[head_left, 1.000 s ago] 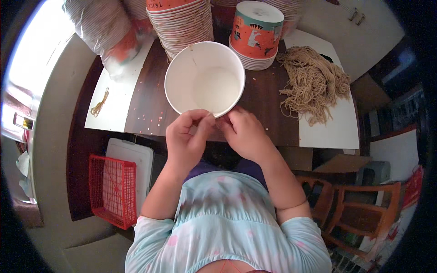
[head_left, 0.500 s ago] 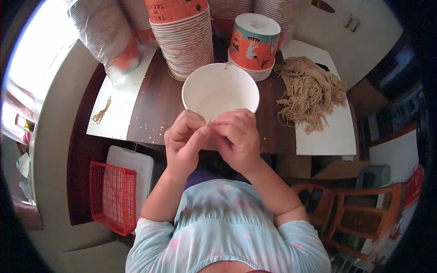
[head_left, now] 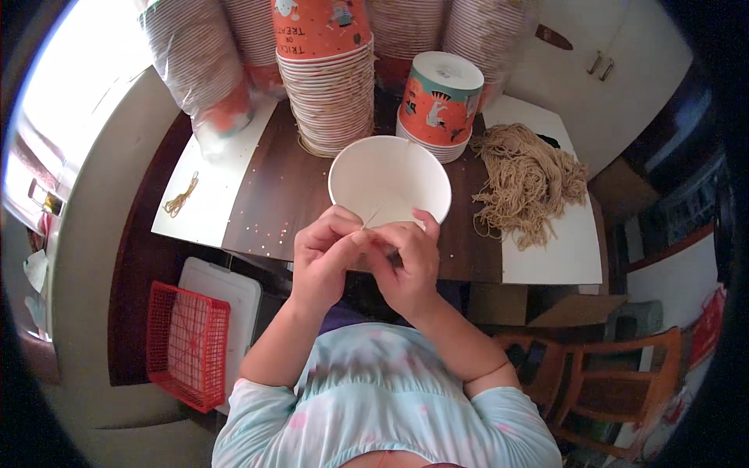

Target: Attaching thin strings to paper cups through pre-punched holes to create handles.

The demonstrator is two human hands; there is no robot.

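Close together in front of a white-lined paper bucket (head_left: 390, 171), my hands pinch a thin pale strand of string (head_left: 372, 219). My left hand (head_left: 321, 253) is closed, thumb and forefinger pressed on the strand. Beside it, my right hand (head_left: 407, 261) pinches at the same spot, with one finger raised near the bucket's rim. The string's free end sticks up between the fingertips; the rest of it is hidden by the hands. The bucket's open mouth faces me, and its inside looks bare.
Behind the bucket rise a tall stack of orange paper buckets (head_left: 326, 93) and a shorter upturned stack (head_left: 441, 101). Bagged stacks (head_left: 195, 70) stand farther back. A heap of tan string (head_left: 530, 183) lies right, a small string bundle (head_left: 181, 195) left. A red basket (head_left: 187, 343) sits below.
The view has shifted, so the table things sit lower in it. One right finger has lifted away from the others, and more of the string's end shows above my fingertips.
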